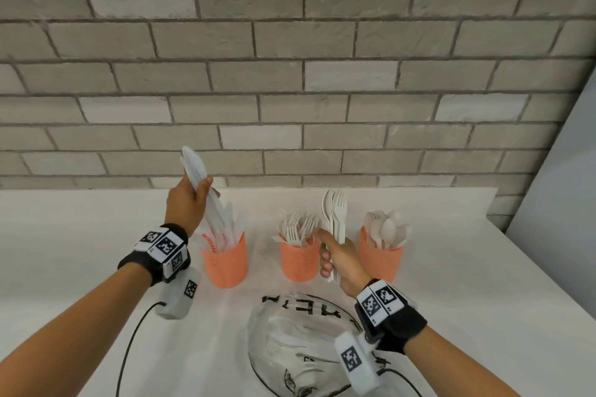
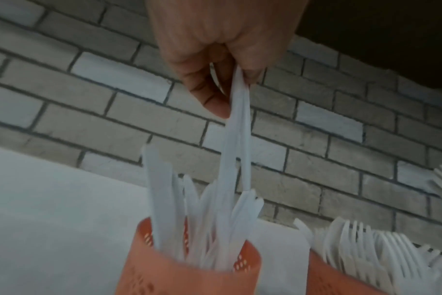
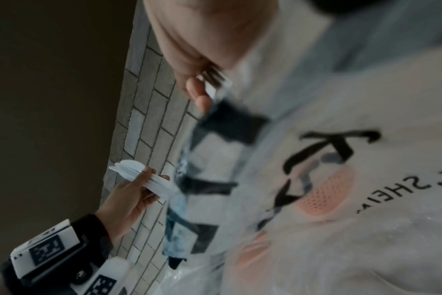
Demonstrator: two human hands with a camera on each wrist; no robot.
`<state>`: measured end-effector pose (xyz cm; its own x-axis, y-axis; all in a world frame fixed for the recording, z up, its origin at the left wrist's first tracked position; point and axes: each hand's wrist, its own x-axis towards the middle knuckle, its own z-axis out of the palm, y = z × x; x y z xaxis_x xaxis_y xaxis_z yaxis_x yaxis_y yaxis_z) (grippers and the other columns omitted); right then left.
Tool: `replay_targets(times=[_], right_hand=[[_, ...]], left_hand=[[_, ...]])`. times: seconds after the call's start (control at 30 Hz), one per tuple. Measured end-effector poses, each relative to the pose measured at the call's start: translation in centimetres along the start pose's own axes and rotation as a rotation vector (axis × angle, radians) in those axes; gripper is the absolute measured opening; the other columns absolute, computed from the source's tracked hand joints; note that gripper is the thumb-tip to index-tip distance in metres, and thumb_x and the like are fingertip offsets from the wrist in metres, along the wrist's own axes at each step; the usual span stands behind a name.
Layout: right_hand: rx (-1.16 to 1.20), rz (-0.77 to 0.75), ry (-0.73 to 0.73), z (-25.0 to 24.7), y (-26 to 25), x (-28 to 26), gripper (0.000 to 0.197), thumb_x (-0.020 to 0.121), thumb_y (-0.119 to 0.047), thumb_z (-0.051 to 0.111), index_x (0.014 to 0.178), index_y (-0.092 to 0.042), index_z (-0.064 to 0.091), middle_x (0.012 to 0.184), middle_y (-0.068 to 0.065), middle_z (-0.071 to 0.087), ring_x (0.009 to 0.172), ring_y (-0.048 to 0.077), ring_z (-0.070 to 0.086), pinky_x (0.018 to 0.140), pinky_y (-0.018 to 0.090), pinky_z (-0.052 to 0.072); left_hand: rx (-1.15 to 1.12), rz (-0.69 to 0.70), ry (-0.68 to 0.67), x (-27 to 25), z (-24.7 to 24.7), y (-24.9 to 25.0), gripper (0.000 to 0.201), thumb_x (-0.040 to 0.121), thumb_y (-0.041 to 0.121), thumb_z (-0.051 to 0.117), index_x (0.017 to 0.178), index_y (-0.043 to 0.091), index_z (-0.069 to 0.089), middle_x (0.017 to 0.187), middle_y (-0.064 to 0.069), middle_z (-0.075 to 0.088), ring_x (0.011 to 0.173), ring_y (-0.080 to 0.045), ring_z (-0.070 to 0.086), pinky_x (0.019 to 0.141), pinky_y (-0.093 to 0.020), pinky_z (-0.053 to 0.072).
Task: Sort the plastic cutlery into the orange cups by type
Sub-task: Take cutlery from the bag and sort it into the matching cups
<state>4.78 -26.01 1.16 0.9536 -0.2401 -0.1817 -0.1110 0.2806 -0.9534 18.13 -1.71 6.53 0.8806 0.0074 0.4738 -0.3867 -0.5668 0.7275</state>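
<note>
1. On the white table (image 1: 80, 235), in front of a grey brick wall (image 1: 290, 42), three orange perforated cups stand in a row: the left cup (image 1: 225, 264) holds white plastic knives, the middle cup (image 1: 298, 259) holds white forks, and the right cup (image 1: 380, 255) holds white spoons.
2. The left hand (image 1: 185, 203) is raised above the left cup, fingers and thumb curled round a small bunch of knives (image 1: 206, 193) gripped near their middle.
3. The bunch slants down to the right, its lower ends reaching in among the knives already standing in the left cup; the upper ends stick out above the fist.
4. In the left wrist view the same hand (image 2: 215, 49) pinches the held knives (image 2: 234, 139) over that cup (image 2: 189, 273), with the fork cup (image 2: 341, 279) just beside it.
5. The right hand (image 1: 342, 261) sits between the middle and right cups, clenched round the handles of an upright bundle of mixed forks and spoons (image 1: 335, 216), heads up.
6. Near the front edge lies a clear plastic bag (image 1: 290, 348) with black lettering, more white cutlery inside.
7. Both wrists wear black bands with marker tags; a black cable (image 1: 129, 348) runs across the table by the left forearm.
</note>
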Motion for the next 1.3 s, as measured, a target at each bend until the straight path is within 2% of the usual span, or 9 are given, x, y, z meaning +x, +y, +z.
replay_targets(times=[0.23, 0.4, 0.53, 0.6, 0.73, 0.87, 1.0, 1.17, 1.3], right_hand=[[-0.035, -0.015, -0.024, 0.3, 0.4, 0.3, 0.016, 0.093, -0.021, 0.053, 0.09, -0.006, 0.055, 0.037, -0.007, 0.038, 0.03, 0.007, 0.032, 0.036, 0.018, 0.03], [-0.036, -0.016, 0.018, -0.1, 0.1, 0.2, 0.027, 0.089, -0.021, 0.059, 0.065, -0.012, 0.051, 0.038, -0.005, 0.038, 0.032, 0.009, 0.031, 0.037, 0.02, 0.029], [-0.038, -0.018, 0.026, -0.2, 0.0, 0.1, 0.027, 0.09, -0.022, 0.059, 0.065, -0.012, 0.051, 0.039, -0.005, 0.038, 0.032, 0.009, 0.032, 0.038, 0.021, 0.029], [-0.046, -0.021, 0.018, -0.1, 0.0, 0.0, 0.026, 0.09, -0.022, 0.058, 0.068, -0.012, 0.052, 0.038, -0.006, 0.038, 0.032, 0.009, 0.032, 0.038, 0.021, 0.03], [-0.076, -0.036, -0.008, 0.1, 0.1, -0.2, 0.02, 0.091, -0.024, 0.056, 0.077, -0.009, 0.055, 0.038, -0.007, 0.038, 0.032, 0.008, 0.033, 0.037, 0.019, 0.031], [-0.094, -0.041, -0.044, 0.3, 0.0, -0.2, 0.017, 0.093, -0.023, 0.054, 0.092, -0.005, 0.057, 0.039, -0.007, 0.038, 0.031, 0.008, 0.033, 0.036, 0.018, 0.031], [-0.083, -0.037, -0.067, 0.3, -0.1, -0.4, 0.017, 0.092, -0.022, 0.054, 0.094, -0.005, 0.057, 0.039, -0.005, 0.04, 0.031, 0.008, 0.034, 0.036, 0.018, 0.031], [-0.062, -0.028, -0.074, 0.0, -0.4, -0.5, 0.019, 0.091, -0.023, 0.056, 0.095, -0.005, 0.06, 0.043, -0.004, 0.045, 0.032, 0.008, 0.036, 0.036, 0.018, 0.033], [-0.136, -0.077, -0.031, 0.3, -0.2, -0.4, 0.012, 0.092, -0.018, 0.055, 0.092, -0.007, 0.059, 0.047, -0.003, 0.047, 0.033, 0.007, 0.038, 0.036, 0.018, 0.034]], left_hand=[[0.128, -0.102, -0.141, -2.0, 2.6, -1.4, 0.032, 0.093, 0.028, 0.052, 0.095, -0.003, 0.057, 0.085, -0.021, 0.065, 0.075, -0.031, 0.058, 0.066, -0.033, 0.043], [0.177, -0.121, -0.21, -2.7, 4.1, -2.3, 0.025, 0.087, 0.013, 0.058, 0.109, 0.001, 0.051, 0.091, -0.016, 0.064, 0.087, -0.035, 0.06, 0.072, -0.034, 0.044], [0.192, -0.022, -0.228, -3.0, 4.8, -2.7, 0.041, 0.087, 0.005, 0.053, 0.126, 0.01, 0.041, 0.093, -0.012, 0.061, 0.084, -0.03, 0.059, 0.07, -0.034, 0.044], [0.266, 0.029, -0.229, -2.9, 5.0, -2.7, 0.045, 0.087, 0.005, 0.05, 0.13, 0.013, 0.04, 0.098, -0.015, 0.06, 0.094, -0.032, 0.057, 0.071, -0.037, 0.046], [0.374, 0.147, -0.169, -3.0, 5.2, -2.0, 0.041, 0.093, 0.018, 0.043, 0.132, 0.005, 0.046, 0.128, -0.02, 0.051, 0.118, -0.038, 0.047, 0.087, -0.047, 0.049], [0.54, 0.353, -0.304, -2.7, 6.2, -2.2, 0.051, 0.094, 0.029, 0.031, 0.135, 0.001, 0.044, 0.14, -0.02, 0.045, 0.13, -0.036, 0.042, 0.105, -0.048, 0.038], [0.678, 0.227, -0.36, -3.0, 6.7, -2.4, 0.047, 0.096, 0.018, 0.039, 0.138, -0.002, 0.036, 0.148, -0.016, 0.033, 0.139, -0.029, 0.028, 0.115, -0.04, 0.022], [0.632, 0.164, -0.308, -3.3, 6.0, -1.0, 0.051, 0.097, 0.022, 0.038, 0.143, 0.002, 0.028, 0.152, -0.018, 0.025, 0.143, -0.03, 0.019, 0.116, -0.042, 0.013], [0.242, 0.173, -0.22, -3.9, 5.7, 3.0, 0.035, 0.093, 0.014, 0.048, 0.126, 0.002, 0.052, 0.131, -0.017, 0.051, 0.124, -0.031, 0.046, 0.102, -0.036, 0.037]])
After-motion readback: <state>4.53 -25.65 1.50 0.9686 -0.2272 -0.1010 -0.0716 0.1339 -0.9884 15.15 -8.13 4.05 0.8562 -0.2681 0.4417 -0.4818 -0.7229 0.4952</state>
